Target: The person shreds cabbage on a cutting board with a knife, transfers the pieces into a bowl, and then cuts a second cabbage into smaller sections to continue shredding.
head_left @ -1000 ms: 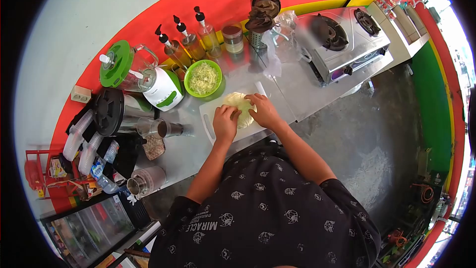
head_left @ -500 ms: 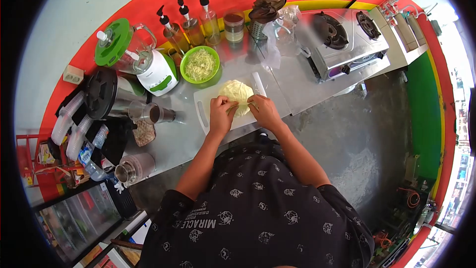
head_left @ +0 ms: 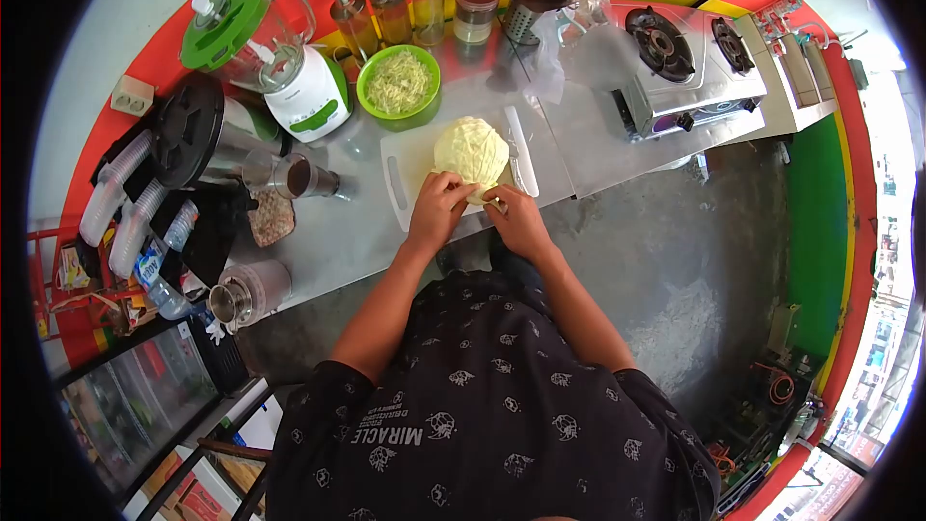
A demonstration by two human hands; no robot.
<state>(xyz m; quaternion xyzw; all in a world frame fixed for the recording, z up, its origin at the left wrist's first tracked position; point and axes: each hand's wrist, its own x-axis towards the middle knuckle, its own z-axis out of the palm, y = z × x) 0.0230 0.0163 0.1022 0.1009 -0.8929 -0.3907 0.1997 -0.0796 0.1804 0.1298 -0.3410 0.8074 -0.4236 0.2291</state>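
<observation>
Near bowl (head_left: 413, 120) of shreds (head_left: 398, 83), cabbage (head_left: 471, 149)

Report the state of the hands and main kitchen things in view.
Left hand: pinching cabbage's near edge
Right hand: pinching the same edge
Cabbage: rounded head, on cutting board
Cutting board: flat, under cabbage
Green bowl: holding pale shreds
Blender: upright, lid on
Stove: no flame visible
Pump bottles: standing upright

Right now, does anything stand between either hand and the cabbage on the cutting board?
Nothing visible does. The left hand and right hand both have fingers at the near edge of the cabbage. The green bowl stands beyond the cutting board, out of the way.
</observation>
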